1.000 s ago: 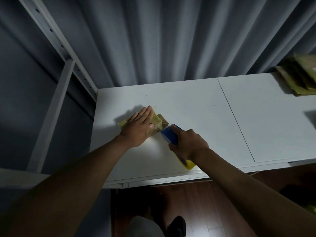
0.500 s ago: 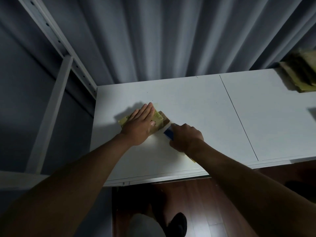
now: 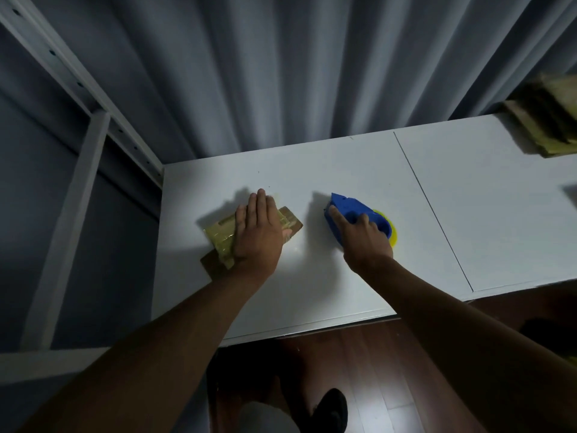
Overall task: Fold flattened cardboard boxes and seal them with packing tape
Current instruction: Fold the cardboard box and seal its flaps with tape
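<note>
A small brown cardboard box (image 3: pixel 220 237) with shiny tape over its top lies on the white table (image 3: pixel 312 170). My left hand (image 3: pixel 257 231) presses flat on it, fingers straight. To the right, my right hand (image 3: pixel 363 237) grips a blue tape dispenser (image 3: pixel 351 210) holding a yellow tape roll (image 3: pixel 392 234). The dispenser stands on the table, apart from the box by about a hand's width.
A stack of flattened cardboard boxes (image 3: pixel 549 120) lies at the table's far right corner. Grey curtains (image 3: pixel 281 73) hang behind the table. A white metal shelf frame (image 3: pixel 84 135) stands on the left. A dark wooden floor (image 3: pixel 374 370) and a shoe (image 3: pixel 331 407) show below the table edge.
My right hand has pulled the tape dispenser away from the box, to the right. My left hand stays pressed on the box.
</note>
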